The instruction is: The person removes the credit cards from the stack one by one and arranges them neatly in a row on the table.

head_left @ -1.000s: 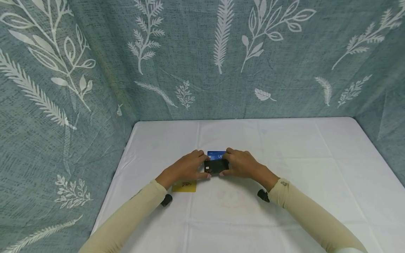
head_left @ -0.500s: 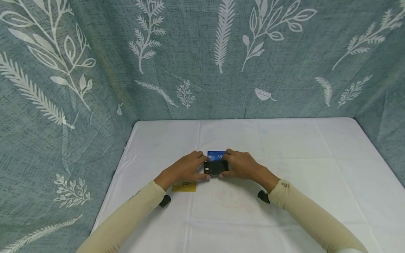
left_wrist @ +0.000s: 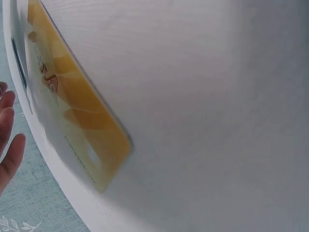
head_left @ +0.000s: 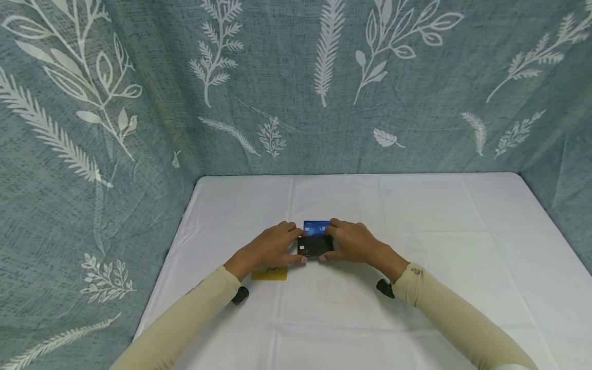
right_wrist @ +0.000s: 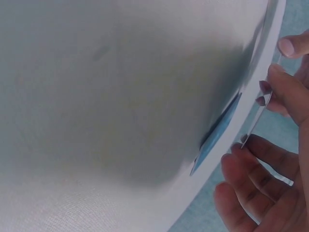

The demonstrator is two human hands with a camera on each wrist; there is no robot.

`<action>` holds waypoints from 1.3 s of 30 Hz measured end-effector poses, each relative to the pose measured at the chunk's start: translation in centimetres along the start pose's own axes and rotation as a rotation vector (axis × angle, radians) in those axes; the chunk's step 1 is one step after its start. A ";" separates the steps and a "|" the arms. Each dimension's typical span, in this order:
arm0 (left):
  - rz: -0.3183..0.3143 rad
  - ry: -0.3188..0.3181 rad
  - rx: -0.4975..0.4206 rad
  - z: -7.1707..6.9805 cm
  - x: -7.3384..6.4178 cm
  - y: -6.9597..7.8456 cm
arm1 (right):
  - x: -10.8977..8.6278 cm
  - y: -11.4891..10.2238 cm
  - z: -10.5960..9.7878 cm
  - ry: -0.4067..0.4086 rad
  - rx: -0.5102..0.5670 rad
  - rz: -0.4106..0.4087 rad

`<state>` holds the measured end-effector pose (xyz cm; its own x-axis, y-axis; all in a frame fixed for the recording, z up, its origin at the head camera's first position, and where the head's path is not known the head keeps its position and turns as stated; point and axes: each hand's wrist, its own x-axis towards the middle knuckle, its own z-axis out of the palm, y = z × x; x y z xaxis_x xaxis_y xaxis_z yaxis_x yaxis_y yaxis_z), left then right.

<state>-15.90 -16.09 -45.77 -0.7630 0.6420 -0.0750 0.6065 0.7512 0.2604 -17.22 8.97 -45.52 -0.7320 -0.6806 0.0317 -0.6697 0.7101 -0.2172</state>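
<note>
A black card [head_left: 315, 246] printed "VIP", with a chip, is held by its two short ends between both hands. My left hand [head_left: 273, 244] pinches its left end with thumb and fingers. At the other end my right hand [head_left: 353, 240] pinches it likewise. Seen nearly edge-on in the right wrist view, the black card [right_wrist: 258, 115] is raised off the table. Just beyond it a blue card [head_left: 316, 227] lies on the cloth, partly covered by the black card and right fingers. A yellow card [head_left: 270, 274] lies below my left wrist, partly hidden by it.
A white cloth covers the table [head_left: 439, 257]. Its far edge meets a teal curtain [head_left: 277, 77] with white leaf prints, which also hangs along both sides. A small black object sits at each wrist, one by the left sleeve [head_left: 240, 295] and one by the right sleeve [head_left: 385, 288].
The black card has shifted very slightly toward me, with both hands still pinching it. The left forearm has moved a little left. The blue and yellow cards stay where they were.
</note>
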 end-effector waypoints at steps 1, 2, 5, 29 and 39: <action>0.001 0.001 0.000 0.0 0.0 0.0 | 0.0 0.0 0.0 0.001 -0.001 0.000; 0.001 0.003 0.000 0.0 -0.1 0.0 | 0.0 0.0 0.1 0.002 -0.004 0.000; 0.001 0.010 -0.003 0.0 -0.2 0.1 | 0.0 -0.1 0.1 0.002 -0.007 -0.001; -0.009 0.020 -0.003 -0.1 -0.9 0.5 | -0.3 -0.8 -0.2 -0.011 -0.003 -0.001; -0.004 0.032 -0.006 0.0 -1.1 0.8 | -0.6 -0.8 -0.5 -0.021 -0.004 -0.016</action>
<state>-14.56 -16.18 -45.48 -0.7725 0.6334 -0.0451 0.6019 0.7530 0.2658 -16.32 8.86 -44.87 -0.7187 -0.6952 0.0145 -0.6816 0.7002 -0.2126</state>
